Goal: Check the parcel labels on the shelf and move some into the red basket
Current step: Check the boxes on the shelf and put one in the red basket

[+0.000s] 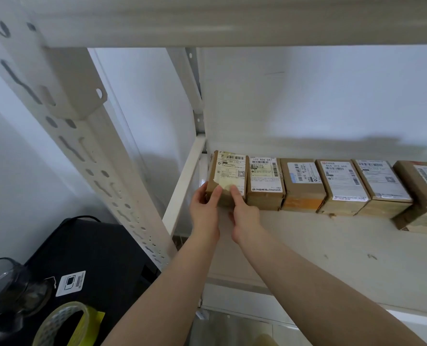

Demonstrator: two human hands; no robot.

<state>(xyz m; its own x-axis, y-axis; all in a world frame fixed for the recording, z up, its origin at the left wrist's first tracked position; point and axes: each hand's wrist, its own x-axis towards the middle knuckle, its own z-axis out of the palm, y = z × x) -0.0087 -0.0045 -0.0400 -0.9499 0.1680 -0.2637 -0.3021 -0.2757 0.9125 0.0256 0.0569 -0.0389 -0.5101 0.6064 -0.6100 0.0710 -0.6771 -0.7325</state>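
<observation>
While six labelled cardboard parcels are sitting in a row on the white shelf (294, 240), the left hand (205, 208) and right hand (244, 216) are gripping the leftmost parcel (228, 176) (fingers pressing its front).

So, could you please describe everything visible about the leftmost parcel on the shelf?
The leftmost parcel is a small brown cardboard box, first in the row on the white shelf, tight against the next box. Its white barcode label is torn and yellowed low down. The left hand grips its left side; the right hand presses the front.

Head cam, close, looks fwd/down at shelf (307, 248).
</observation>
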